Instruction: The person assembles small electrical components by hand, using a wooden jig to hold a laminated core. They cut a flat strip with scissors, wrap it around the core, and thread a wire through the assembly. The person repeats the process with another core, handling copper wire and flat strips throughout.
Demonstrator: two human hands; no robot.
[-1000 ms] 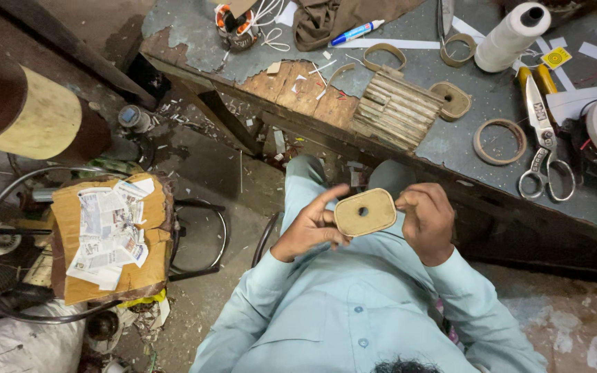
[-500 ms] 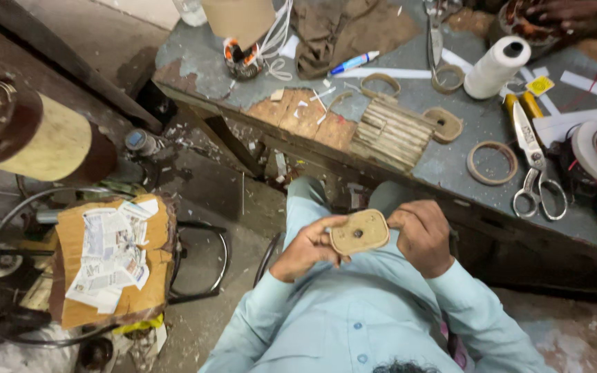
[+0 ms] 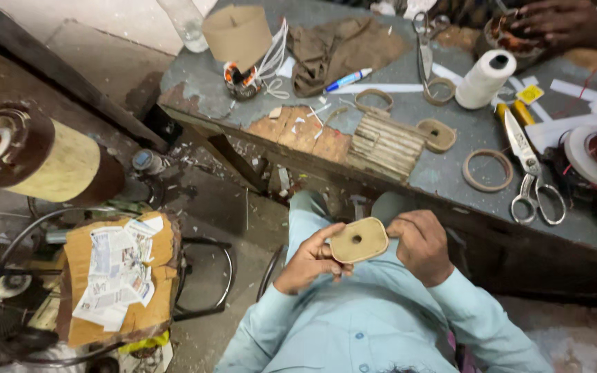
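Observation:
Both my hands hold a flat tan cardboard piece (image 3: 358,240) with rounded corners and a small hole in its middle, above my lap. My left hand (image 3: 307,260) grips its left edge with fingers and thumb. My right hand (image 3: 419,244) is curled against its right edge. Light blue sleeves cover my arms. On the grey workbench (image 3: 450,173) just ahead lie a ribbed stack of cardboard strips (image 3: 387,144) and a similar tan piece (image 3: 438,135).
Also on the bench: scissors (image 3: 530,176), a tape ring (image 3: 488,170), a white thread spool (image 3: 485,78), a blue pen (image 3: 348,79), a brown cloth (image 3: 343,43). Another person's hand (image 3: 554,24) works at the far right. A large copper-wire spool (image 3: 36,157) and a paper-covered stool (image 3: 119,276) stand left.
The view has tilted so that more of the bench's far side shows. My hands still hold the cardboard piece, now turned a little flatter toward the camera.

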